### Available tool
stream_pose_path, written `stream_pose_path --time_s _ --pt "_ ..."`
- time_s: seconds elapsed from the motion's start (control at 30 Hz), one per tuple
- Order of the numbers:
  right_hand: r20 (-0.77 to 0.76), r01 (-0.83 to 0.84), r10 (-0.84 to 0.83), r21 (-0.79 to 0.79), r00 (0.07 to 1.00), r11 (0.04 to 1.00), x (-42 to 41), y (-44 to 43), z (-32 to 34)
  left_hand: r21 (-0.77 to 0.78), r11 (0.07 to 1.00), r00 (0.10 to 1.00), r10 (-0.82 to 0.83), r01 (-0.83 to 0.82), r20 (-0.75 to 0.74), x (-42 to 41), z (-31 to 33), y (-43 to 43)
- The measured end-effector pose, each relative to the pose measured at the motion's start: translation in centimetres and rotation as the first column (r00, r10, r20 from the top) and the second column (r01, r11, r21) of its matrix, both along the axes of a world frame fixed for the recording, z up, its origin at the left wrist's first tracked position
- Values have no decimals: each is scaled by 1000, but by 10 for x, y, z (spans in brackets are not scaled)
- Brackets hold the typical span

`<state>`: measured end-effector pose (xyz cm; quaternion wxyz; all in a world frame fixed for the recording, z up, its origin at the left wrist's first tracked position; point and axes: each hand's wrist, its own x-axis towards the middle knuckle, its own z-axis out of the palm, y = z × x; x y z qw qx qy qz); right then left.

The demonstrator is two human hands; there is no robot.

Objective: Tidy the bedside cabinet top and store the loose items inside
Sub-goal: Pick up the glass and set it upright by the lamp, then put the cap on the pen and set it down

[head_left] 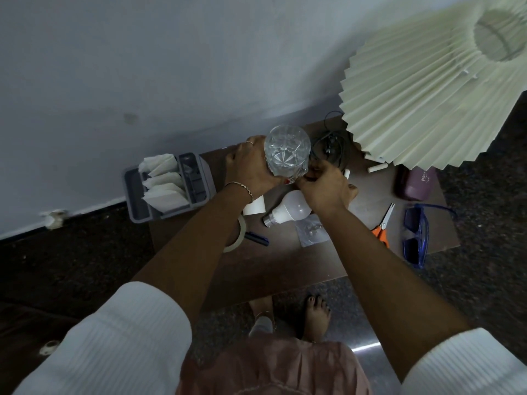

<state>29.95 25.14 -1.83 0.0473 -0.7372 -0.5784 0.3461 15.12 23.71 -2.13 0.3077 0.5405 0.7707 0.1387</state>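
Note:
My left hand (252, 166) grips a clear cut-glass tumbler (286, 151) lifted above the back of the dark brown bedside cabinet top (271, 266). My right hand (328, 186), fingers curled, pinches at the tumbler's near base; what it pinches is hidden. Loose on the top lie a white light bulb (288, 212), a small clear plastic bag (312, 230), a blue pen (256, 238), a tape roll (238, 238), orange-handled scissors (383, 226), blue safety glasses (416, 235), a purple case (415, 183) and a tangle of black cable (328, 146).
A grey organiser tray (168, 189) with folded white tissues sits at the cabinet's left edge against the wall. A large pleated cream lampshade (427, 86) overhangs the back right corner. White paper (255, 208) lies under my left wrist. My bare feet stand on dark speckled floor (71, 252).

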Motion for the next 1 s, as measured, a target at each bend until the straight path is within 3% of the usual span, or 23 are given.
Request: stream_pose_path --time_s 0.2,0.33,0.5,0.67,0.83,1.0 --pt "-7 -3 4 63 1000 998 4 -14 9 18 1000 996 22 -24 86 -11 -3 -17" --pt "-107 35 -17 169 994 985 10 -36 16 51 987 977 144 -154 160 -8 7 -44" --pt "-159 -11 48 229 986 973 19 -74 22 219 905 922 319 -365 220 2 13 -102" --pt "-160 -94 129 209 979 973 29 -110 23 281 861 901 371 -424 225 18 11 -149" --pt "-143 -190 208 132 968 973 39 -139 19 152 908 918 397 -392 -2 33 10 -182" --pt "-155 -256 262 57 953 965 51 -157 16 -7 994 961 99 -105 -258 42 2 -189"
